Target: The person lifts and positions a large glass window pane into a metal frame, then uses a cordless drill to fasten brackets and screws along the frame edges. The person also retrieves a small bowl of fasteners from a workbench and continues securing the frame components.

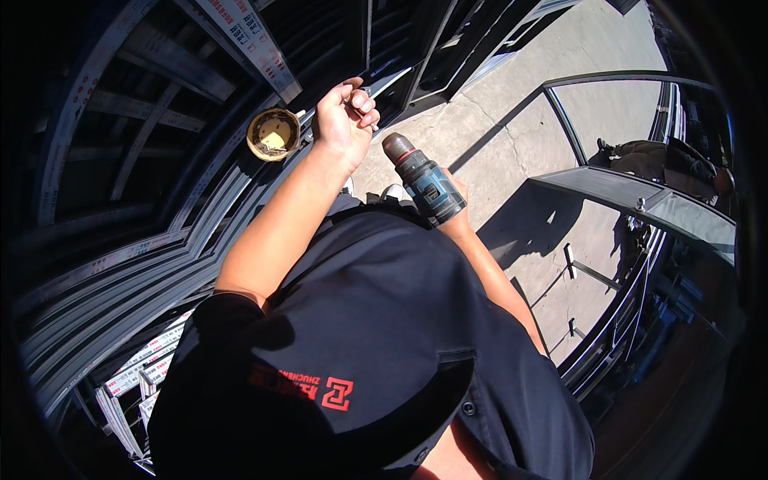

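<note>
My left hand [346, 124] is raised, palm up, with its fingers curled in. Something small and dark shows between them, too small to make out. Just left of that wrist sits a round yellowish tub [254, 144] with small bits lying in its bottom. My right hand [458, 210] is wrapped round a blue and black cordless drill [428, 186], mostly hidden behind its body. The drill's dark chuck points up and to the left, toward my left hand, without touching it.
Dark metal frames with white printed film [248, 40] stand along the left. Long grey profiles [120, 288] are stacked at the lower left. A framed panel [592, 186] stands on the concrete floor [496, 128] at the right. Another person [668, 164] is at the far right.
</note>
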{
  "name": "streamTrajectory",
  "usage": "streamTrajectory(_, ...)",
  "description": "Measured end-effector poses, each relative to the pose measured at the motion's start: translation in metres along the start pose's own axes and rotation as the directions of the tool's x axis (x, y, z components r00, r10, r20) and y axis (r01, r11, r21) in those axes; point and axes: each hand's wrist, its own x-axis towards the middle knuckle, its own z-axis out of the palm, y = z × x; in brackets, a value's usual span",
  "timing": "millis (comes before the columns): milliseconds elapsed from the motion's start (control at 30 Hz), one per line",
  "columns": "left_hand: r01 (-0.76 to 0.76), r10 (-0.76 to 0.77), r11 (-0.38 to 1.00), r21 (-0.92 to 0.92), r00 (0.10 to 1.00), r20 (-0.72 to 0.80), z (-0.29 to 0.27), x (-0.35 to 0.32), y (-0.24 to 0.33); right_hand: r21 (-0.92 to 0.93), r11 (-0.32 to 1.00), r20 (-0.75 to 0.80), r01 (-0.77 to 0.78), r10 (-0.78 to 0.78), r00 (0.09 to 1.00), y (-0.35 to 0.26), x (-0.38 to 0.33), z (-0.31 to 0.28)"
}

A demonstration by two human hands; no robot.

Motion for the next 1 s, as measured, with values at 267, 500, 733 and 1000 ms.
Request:
streamTrajectory(267,0.103,-0.11,0.992,0.078,0.989,0.097,0.007,-0.017,-0.028,0.033,0.999,-0.037,0.006,-0.005,0.999,-0.004,-0.006,-0.004)
streamTrajectory(500,0.239,-0.255,0.951,0.195,0.965,0.059,0.014,-0.04,-0.054,-0.095,0.991,-0.074,0.098,-0.105,0.992,0.005,-0.014,-0.002)
streamTrajectory(733,0.069,-0.122,0.956,0.284,0.977,0.175,0.033,-0.055,-0.078,0.036,0.997,-0.147,0.061,-0.055,0.988,0.019,-0.023,-0.003)
streamTrajectory(1000,0.024,-0.103,0.921,0.388,0.977,0.185,0.047,-0.064,-0.099,0.053,0.998,-0.279,-0.027,0.041,0.959,0.036,-0.038,0.0)
